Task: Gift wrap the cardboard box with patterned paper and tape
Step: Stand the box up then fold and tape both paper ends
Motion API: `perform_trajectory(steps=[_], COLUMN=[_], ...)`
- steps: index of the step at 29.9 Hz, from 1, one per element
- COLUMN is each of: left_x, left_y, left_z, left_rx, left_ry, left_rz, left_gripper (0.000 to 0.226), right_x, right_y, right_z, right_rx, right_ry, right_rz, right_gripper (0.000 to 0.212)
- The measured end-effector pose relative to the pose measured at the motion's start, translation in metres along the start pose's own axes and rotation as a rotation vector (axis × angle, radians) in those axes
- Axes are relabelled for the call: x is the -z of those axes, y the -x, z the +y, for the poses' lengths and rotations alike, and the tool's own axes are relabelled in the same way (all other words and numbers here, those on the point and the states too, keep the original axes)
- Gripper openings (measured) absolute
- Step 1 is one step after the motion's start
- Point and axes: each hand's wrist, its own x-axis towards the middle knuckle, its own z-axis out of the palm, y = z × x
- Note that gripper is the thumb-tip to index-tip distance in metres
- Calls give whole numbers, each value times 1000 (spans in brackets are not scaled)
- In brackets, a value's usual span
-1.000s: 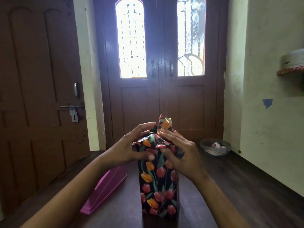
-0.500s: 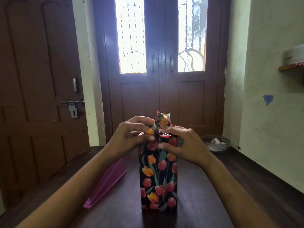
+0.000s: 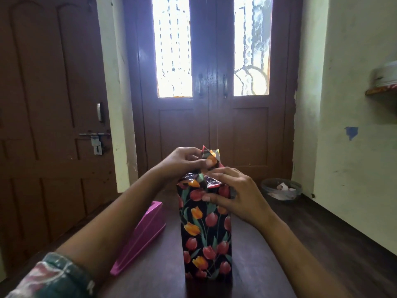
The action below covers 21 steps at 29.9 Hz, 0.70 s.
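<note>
A tall box [image 3: 206, 231] wrapped in black paper with red and orange tulips stands upright on the dark wooden table [image 3: 264, 265]. At its top a loose paper flap [image 3: 211, 154] sticks up. My left hand [image 3: 182, 162] pinches that flap from the left side. My right hand [image 3: 234, 194] grips the box's upper right corner, thumb on the front face and fingers over the folded paper on top. The cardboard itself is hidden under the paper. No tape is visible.
A pink plastic tray [image 3: 141, 235] lies on the table left of the box. A clear bowl with scraps [image 3: 281, 188] sits on the floor near the right wall. Brown doors stand behind, and a shelf [image 3: 382, 89] juts from the right wall.
My left hand has risen from the box's top edge to the upright flap. My right hand has shifted down a little on the box's upper right side.
</note>
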Motion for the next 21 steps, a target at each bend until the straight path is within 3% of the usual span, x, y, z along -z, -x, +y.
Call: perform_trajectory(steps=[4,10,17,21], left_x=[-3,-14,-10,5], left_y=[-16,-18,-17,-2], left_z=[5,2,0,8], left_rx=[-48,-57,-8,89], left_ry=[-40,-117,-180,152], left_rz=[99,238,215,33], left_gripper=[20,20,25,38], right_x=[4,9,5,4], right_y=[0,-2,-5,-7], right_z=[3,5,-2,-3], right_rx=[-4,-46,-1,8], right_ry=[-52,-3,90,27], right_rz=[-4,-57,-101,-85], right_gripper=[56,73,54,55])
